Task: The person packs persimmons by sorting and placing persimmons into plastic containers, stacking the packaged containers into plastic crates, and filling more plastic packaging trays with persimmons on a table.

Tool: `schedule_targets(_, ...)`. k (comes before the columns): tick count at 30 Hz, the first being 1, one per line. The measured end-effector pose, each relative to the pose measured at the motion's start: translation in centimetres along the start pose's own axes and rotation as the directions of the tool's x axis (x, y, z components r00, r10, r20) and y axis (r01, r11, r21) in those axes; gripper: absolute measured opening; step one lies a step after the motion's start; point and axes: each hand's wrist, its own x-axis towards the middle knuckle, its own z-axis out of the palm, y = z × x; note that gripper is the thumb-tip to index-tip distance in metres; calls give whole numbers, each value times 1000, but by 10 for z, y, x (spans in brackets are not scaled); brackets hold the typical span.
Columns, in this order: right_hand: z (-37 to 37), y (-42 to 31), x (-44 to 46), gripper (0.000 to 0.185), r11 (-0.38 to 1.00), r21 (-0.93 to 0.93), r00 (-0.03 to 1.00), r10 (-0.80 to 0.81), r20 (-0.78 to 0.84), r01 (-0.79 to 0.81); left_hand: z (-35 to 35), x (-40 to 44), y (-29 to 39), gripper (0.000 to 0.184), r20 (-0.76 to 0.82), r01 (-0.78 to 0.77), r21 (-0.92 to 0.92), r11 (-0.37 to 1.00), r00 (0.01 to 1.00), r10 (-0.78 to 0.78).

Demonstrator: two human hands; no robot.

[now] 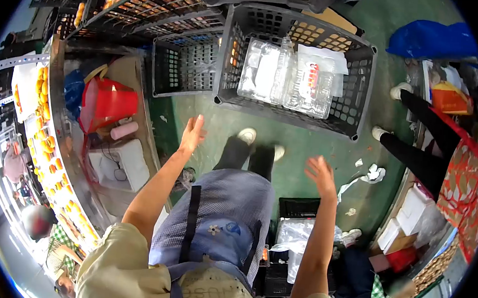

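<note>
Both of my hands reach forward over the green floor with nothing in them. My left hand (pixel 193 135) is open, its fingers stretched forward, just below the near left corner of a black crate (pixel 291 118). To the right, my right hand (pixel 320 176) is open with its fingers apart, a little below the crate's near edge. Neither hand touches the crate. Inside it lie clear plastic containers (pixel 261 70), some flat and one with red print, and a white sheet (pixel 331 61).
A smaller black crate (pixel 186 93) adjoins on the left. A red bag (pixel 109 104) and white foam box (pixel 119 163) lie under the left table. Behind my right arm are plastic-wrapped items (pixel 294 233). Co-workers stand or sit at right and lower left. White scraps (pixel 373 174) litter the floor.
</note>
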Motion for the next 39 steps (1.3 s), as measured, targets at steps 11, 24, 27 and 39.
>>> schedule_targets(11,102,-52,97,24,745,632,908,87,-409,213,61,104,58,43,-137,-206,505,838,940,313)
schedule_targets(24,54,8,37,44,894,434,923,65,-379,115,59,-3,-47,26,-165,-163,59,985,971,171)
schedule_targets(27,61,8,8,48,900,414,920,40,-390,136,52,-27,-52,42,-164,-31,8,1000,986,32)
schedule_targets(39,116,2,-73,40,932,314,903,-30,-428,180,10,-100,-50,50,-205,-95,-347,933,979,24)
